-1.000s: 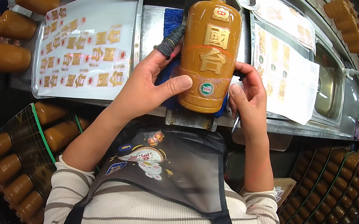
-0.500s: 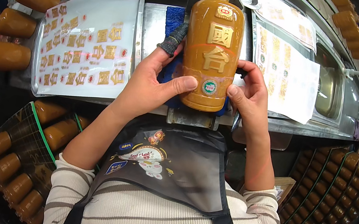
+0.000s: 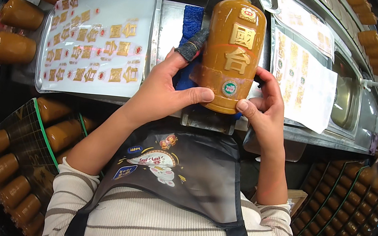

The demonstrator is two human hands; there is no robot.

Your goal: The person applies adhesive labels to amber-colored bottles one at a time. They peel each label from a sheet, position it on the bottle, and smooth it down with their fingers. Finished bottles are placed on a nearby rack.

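Brown bottle (image 3: pixel 231 55) held flat in two hands over a metal bench (image 3: pixel 266 130).

It lies on a blue pad (image 3: pixel 192 20) with its neck pointing away. The left hand (image 3: pixel 166 89) grasps the bottle's left side, thumb across the low end, and one finger wears a grey cover (image 3: pixel 193 44). The right hand (image 3: pixel 264 108) holds the right side with its fingers curled, thumb by the small round sticker (image 3: pixel 229 88). I think pressing the stickers flat needs slow, even rubbing while both hands hold the bottle steady. Close on the left sits a white sheet of gold stickers (image 3: pixel 93 48), and another sheet (image 3: pixel 303 82) sits right. More brown bottles fill the crates (image 3: pixel 19 160) down low. Nothing blocks the hands.
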